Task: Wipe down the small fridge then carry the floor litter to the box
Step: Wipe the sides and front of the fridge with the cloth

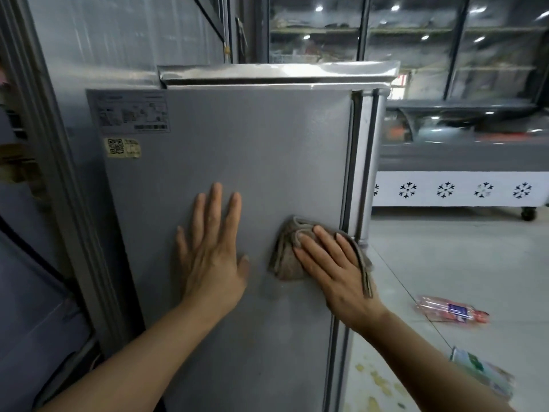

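The wiping step is in hand. The small fridge [255,173] stands upright in the middle of the view, its grey side panel facing the camera and its door edge running down at 3 o'clock. The right hand [335,269] presses a brownish cloth [286,254] flat against the panel low on the right side, close beside the door seam; the fingers are spread over the cloth and pin it to the metal rather than curl around it. The left hand [212,248] lies at 9 o'clock of the cloth, open and empty, palm flat on the panel with fingers pointing to 12 o'clock, apparently bracing the cabinet.

A rating label [130,113] and a small QR sticker [121,147] sit at the panel's upper left, toward 11 o'clock of the left hand.

The litter lies on the pale floor [445,248] at 4 o'clock of the fridge: a crushed clear plastic bottle [451,309] with a red cap, and nearer the camera a flattened green-and-white package [481,373]. Neither is touched. No box is in view.

Judging from this, much of the panel above the hands is still to be covered, so the next move calls for sliding the cloth under steady pressure, keeping clear of the paper stickers. Litter comes afterward.
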Motion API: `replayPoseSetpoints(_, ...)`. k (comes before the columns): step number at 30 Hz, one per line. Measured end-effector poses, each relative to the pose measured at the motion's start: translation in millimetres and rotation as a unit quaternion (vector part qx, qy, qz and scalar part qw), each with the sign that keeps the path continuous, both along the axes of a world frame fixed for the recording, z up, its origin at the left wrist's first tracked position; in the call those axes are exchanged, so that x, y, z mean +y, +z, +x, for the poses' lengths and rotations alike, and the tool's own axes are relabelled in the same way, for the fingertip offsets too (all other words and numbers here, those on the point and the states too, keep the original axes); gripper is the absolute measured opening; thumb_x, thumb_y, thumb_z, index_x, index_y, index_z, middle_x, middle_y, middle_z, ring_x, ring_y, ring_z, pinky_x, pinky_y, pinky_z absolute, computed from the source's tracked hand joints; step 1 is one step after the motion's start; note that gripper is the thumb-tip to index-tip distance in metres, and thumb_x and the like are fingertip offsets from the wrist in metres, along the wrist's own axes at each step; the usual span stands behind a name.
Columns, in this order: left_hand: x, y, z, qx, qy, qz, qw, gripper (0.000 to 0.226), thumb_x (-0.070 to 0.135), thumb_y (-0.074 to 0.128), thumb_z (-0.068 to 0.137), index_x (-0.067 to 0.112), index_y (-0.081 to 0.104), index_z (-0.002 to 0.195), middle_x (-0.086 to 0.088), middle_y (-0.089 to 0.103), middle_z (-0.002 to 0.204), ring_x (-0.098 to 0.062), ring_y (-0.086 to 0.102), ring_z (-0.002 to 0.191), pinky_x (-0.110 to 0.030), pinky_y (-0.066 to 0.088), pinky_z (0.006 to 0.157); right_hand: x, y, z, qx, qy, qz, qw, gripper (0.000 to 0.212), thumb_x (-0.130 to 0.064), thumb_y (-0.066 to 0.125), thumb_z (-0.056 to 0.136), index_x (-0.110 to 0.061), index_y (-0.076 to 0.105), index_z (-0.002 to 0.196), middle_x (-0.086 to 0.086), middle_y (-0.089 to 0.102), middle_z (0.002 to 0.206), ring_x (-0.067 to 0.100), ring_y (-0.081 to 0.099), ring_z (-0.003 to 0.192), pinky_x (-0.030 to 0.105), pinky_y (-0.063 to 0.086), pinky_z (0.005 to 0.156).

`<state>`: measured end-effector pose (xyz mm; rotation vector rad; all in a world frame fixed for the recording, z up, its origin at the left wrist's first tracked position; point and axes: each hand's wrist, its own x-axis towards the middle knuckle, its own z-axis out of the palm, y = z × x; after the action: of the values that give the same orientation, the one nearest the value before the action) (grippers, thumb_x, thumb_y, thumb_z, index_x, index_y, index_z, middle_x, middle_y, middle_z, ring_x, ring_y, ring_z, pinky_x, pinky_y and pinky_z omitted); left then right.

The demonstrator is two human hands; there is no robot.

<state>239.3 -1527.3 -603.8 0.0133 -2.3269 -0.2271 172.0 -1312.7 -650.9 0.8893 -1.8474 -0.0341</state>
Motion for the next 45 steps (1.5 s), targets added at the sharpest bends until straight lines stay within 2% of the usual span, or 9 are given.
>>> replayPoseSetpoints(5, -1.7, -4.5, -6.6, 0.001, 0.02, -0.003, 1.0, 0.11, 0.038, 0.073, 0.069, 0.027, -0.001, 0.149, 0.002, -0.014, 0.158, -0.022, -0.009, 0.145, -0.063, 0.019, 0.105, 0.9, 70.2, 0.2, 0.031, 0.011, -0.127, 0.991, 0.041, -0.005, 0.029, 0.096, 0.005, 0.05, 0.13, 0.024, 0.045, 0.139, 0.045, 0.037, 0.131, 0.052, 0.036, 0.106)
replayPoseSetpoints(7, -1.7, -6.5, -9.5, 0.003, 0.028, -0.002, 1.0, 0.111, 0.041, 0.072, 0.069, 0.028, -0.004, 0.149, 0.003, -0.016, 0.157, -0.021, -0.011, 0.145, -0.063, 0.018, 0.105, -4.7, 92.0, -0.6, 0.044, 0.001, -0.188, 0.981, 0.043, -0.006, 0.024, 0.098, 0.007, 0.049, 0.131, 0.024, 0.044, 0.14, 0.045, 0.036, 0.132, 0.052, 0.036, 0.107)
replayPoseSetpoints(11, -0.6, -9.8, -14.1, 0.012, 0.035, -0.004, 0.999, 0.113, 0.043, 0.072, 0.069, 0.029, -0.007, 0.148, 0.005, -0.02, 0.156, -0.021, -0.012, 0.145, -0.064, 0.015, 0.106, -11.6, 86.3, -7.1, 0.058, -0.037, -0.261, 0.963, 0.043, -0.001, 0.039, 0.094, 0.002, 0.042, 0.137, 0.019, 0.037, 0.147, 0.04, 0.03, 0.137, 0.052, 0.033, 0.108)
replayPoseSetpoints(17, -0.9, -10.5, -15.2, 0.018, 0.044, -0.008, 0.999, 0.116, 0.042, 0.074, 0.067, 0.031, -0.01, 0.147, 0.008, -0.023, 0.155, -0.019, -0.013, 0.144, -0.064, 0.017, 0.106, 1.7, -13.8, 7.3, -0.012, -0.082, -0.15, 0.985, 0.052, -0.003, 0.032, 0.088, 0.0, 0.036, 0.14, 0.018, 0.029, 0.149, 0.035, 0.022, 0.14, 0.045, 0.02, 0.116)
replayPoseSetpoints(27, 14.5, -29.4, -7.2, 0.023, 0.043, -0.05, 0.998, 0.104, 0.029, 0.073, 0.069, 0.019, 0.007, 0.149, -0.007, -0.002, 0.158, -0.033, -0.001, 0.144, -0.064, 0.022, 0.104, 6.7, 59.2, -9.4, 0.05, -0.045, -0.262, 0.963, 0.045, 0.001, 0.04, 0.092, 0.005, 0.042, 0.137, 0.023, 0.035, 0.146, 0.04, 0.028, 0.138, 0.05, 0.029, 0.111)
replayPoseSetpoints(36, 11.3, -59.4, 1.0, -0.012, 0.018, -0.073, 0.997, 0.102, 0.021, 0.073, 0.07, 0.025, 0.008, 0.149, -0.005, -0.002, 0.158, -0.033, 0.001, 0.144, -0.063, 0.023, 0.104, 10.6, -47.4, -5.2, 0.015, -0.057, -0.142, 0.988, 0.054, -0.008, 0.041, 0.089, -0.008, 0.032, 0.143, 0.009, 0.027, 0.15, 0.024, 0.015, 0.145, 0.044, 0.016, 0.117)
replayPoseSetpoints(39, 4.7, -61.1, 6.2, -0.019, 0.015, -0.081, 0.996, 0.099, 0.018, 0.073, 0.069, 0.025, 0.014, 0.148, -0.002, -0.002, 0.158, -0.029, 0.001, 0.144, -0.064, 0.023, 0.103, 10.2, -84.3, 10.5, -0.029, -0.056, -0.016, 0.998, 0.056, -0.012, 0.042, 0.086, -0.01, 0.03, 0.141, 0.01, 0.029, 0.148, 0.023, 0.005, 0.146, 0.041, 0.011, 0.117)
replayPoseSetpoints(41, -2.3, -64.7, 9.4, -0.03, 0.011, -0.092, 0.995, 0.098, 0.015, 0.073, 0.068, 0.026, 0.016, 0.147, -0.001, -0.001, 0.158, -0.028, 0.002, 0.144, -0.065, 0.022, 0.103, 9.8, -84.0, 16.1, -0.036, -0.054, 0.033, 0.997, 0.055, -0.013, 0.038, 0.087, -0.012, 0.029, 0.141, 0.008, 0.031, 0.148, 0.022, 0.011, 0.144, 0.039, 0.011, 0.116)
replayPoseSetpoints(45, -16.2, -69.4, 10.9, -0.034, 0.012, -0.105, 0.994, 0.099, 0.01, 0.075, 0.066, 0.028, 0.02, 0.146, -0.003, 0.001, 0.158, -0.027, 0.005, 0.142, -0.067, 0.019, 0.103, -16.1, -25.8, -1.8, -0.005, -0.023, -0.093, 0.995, 0.058, -0.01, 0.042, 0.088, -0.009, 0.028, 0.145, 0.008, 0.022, 0.153, 0.025, 0.018, 0.143, 0.04, 0.012, 0.118)
